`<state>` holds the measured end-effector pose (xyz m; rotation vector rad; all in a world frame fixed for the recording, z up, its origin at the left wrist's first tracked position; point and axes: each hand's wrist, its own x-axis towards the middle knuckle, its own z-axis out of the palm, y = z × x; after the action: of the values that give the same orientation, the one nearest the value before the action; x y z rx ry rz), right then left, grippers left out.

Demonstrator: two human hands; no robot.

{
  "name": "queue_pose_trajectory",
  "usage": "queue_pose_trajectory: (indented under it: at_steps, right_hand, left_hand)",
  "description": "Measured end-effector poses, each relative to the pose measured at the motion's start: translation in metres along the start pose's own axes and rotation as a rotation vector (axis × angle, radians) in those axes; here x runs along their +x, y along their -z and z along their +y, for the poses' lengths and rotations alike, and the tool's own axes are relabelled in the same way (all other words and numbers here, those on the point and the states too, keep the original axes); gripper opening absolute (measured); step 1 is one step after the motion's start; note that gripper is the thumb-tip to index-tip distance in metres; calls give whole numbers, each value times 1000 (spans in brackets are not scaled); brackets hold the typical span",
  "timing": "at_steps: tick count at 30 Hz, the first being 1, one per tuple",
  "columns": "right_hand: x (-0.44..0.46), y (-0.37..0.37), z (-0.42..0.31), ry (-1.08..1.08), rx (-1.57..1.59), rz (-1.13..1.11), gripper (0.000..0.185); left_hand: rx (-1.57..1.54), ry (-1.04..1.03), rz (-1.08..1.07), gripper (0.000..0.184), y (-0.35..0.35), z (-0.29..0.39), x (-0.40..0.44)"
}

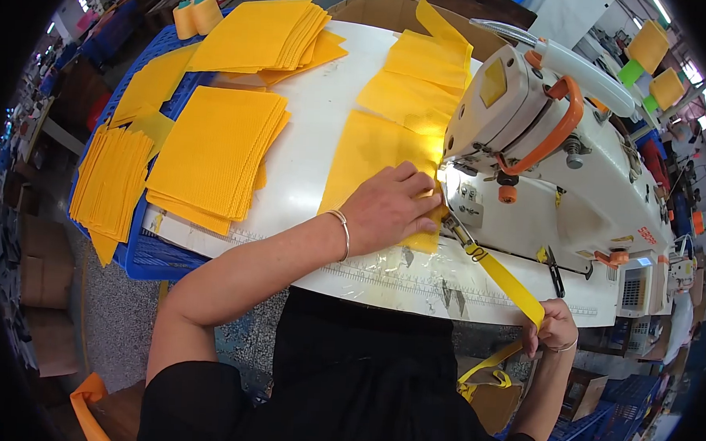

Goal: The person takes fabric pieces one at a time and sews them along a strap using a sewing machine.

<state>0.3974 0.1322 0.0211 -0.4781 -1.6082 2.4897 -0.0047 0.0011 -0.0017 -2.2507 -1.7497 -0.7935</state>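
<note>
My left hand point(391, 205) lies on a yellow fabric piece point(354, 157) beside the needle area of the white sewing machine point(600, 164). Its fingers are bent and closed on the fabric's right edge; the fingertips are partly hidden. Lower right, my right hand point(555, 327) is closed around a yellow binding strip point(511, 286). That strip runs taut up through a metal folder point(458, 229) to the fabric edge, while its loose end hangs below the table. More yellow fabric pieces point(423, 62) trail behind the machine foot in a chain.
Stacked yellow fabric squares point(214, 147) and another stack point(255, 35) stand left, partly over a blue basket point(143, 251). Small black snips point(555, 273) lie right of the strip. Yellow thread cones point(196, 15) sit at the back left. A cardboard box point(362, 12) stands behind the table.
</note>
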Motion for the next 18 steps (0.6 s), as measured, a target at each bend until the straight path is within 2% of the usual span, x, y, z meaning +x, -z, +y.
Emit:
queue_pose_trajectory:
  at_steps: [4, 8, 14, 18]
  right_hand:
    - [-3, -2, 0, -9, 19, 22, 15]
    - [-3, 0, 2, -17, 30, 36, 14]
    - [-3, 2, 3, -11, 34, 30, 14]
    - [-5, 4, -1, -85, -20, 23, 15]
  left_hand:
    - [-126, -46, 108, 33, -5, -2, -3]
    - [26, 3, -27, 32, 3, 3, 0]
    - [56, -58, -25, 31, 5, 4, -3]
    - [109, -67, -13, 31, 1, 2, -2]
